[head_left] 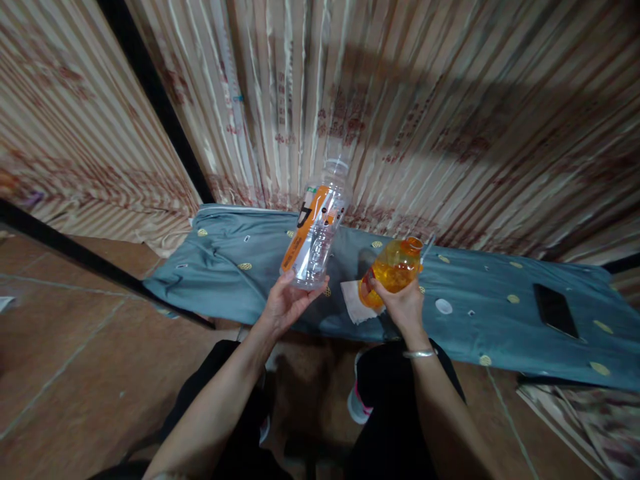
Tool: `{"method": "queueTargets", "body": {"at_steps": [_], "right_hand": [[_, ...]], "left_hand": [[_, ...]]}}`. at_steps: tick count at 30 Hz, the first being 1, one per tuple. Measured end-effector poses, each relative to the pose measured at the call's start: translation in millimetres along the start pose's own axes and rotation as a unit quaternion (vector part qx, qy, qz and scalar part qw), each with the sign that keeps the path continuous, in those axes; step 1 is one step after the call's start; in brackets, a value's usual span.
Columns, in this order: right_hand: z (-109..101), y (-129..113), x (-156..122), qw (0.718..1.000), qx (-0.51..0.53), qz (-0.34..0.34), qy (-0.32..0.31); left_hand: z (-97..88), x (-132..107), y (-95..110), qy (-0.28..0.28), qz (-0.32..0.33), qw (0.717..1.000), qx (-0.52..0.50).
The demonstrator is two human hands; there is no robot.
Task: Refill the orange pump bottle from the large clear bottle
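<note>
My left hand (pixel 286 303) grips the base of a clear, empty plastic bottle (pixel 317 230) with an orange-and-white label, held up and tilted to the right, its neck open. My right hand (pixel 403 303) is closed round a squat bottle of orange liquid (pixel 393 270), tilted with its orange neck pointing up and right. Both bottles hang just above a low bench covered in blue-grey cloth (pixel 235 267). A silver bangle (pixel 419 353) is on my right wrist.
A white tissue (pixel 354 301) and a small white cap (pixel 443 306) lie on the cloth near my hands. A dark phone (pixel 555 310) rests at the right end. Striped curtains (pixel 450 100) hang behind. Brown tiled floor (pixel 75 373) lies left; my knees are below.
</note>
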State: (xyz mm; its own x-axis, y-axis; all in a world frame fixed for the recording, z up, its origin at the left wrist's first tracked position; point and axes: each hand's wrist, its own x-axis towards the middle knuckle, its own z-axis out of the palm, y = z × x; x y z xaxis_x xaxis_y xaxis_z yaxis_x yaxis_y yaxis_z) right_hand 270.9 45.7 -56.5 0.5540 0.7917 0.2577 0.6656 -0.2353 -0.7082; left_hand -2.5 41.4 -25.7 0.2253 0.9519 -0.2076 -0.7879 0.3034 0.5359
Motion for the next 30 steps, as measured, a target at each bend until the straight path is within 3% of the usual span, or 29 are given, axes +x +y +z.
{"method": "queueTargets", "body": {"at_steps": [9,17,24,30], "right_hand": [[3.2,11.4,3.6,1.0,-0.01,0.002,0.008],[4.1,10.6,3.0,1.0,-0.001,-0.01,0.008],[4.2,11.9,3.3,1.0,-0.005,-0.002,0.007],[1.2,7.8,2.0,1.0,-0.006,0.004,0.003]], "left_hand": [[-13.2,-3.7,1.6,-0.028,-0.001,0.999,0.028],[5.2,-8.6,4.6,-0.063,0.057,0.994,0.073],[-0.6,-14.5,8.7,-0.035,0.061,0.986,0.153],[-8.1,-6.0,7.1,0.008,0.084,0.978,0.189]]}}
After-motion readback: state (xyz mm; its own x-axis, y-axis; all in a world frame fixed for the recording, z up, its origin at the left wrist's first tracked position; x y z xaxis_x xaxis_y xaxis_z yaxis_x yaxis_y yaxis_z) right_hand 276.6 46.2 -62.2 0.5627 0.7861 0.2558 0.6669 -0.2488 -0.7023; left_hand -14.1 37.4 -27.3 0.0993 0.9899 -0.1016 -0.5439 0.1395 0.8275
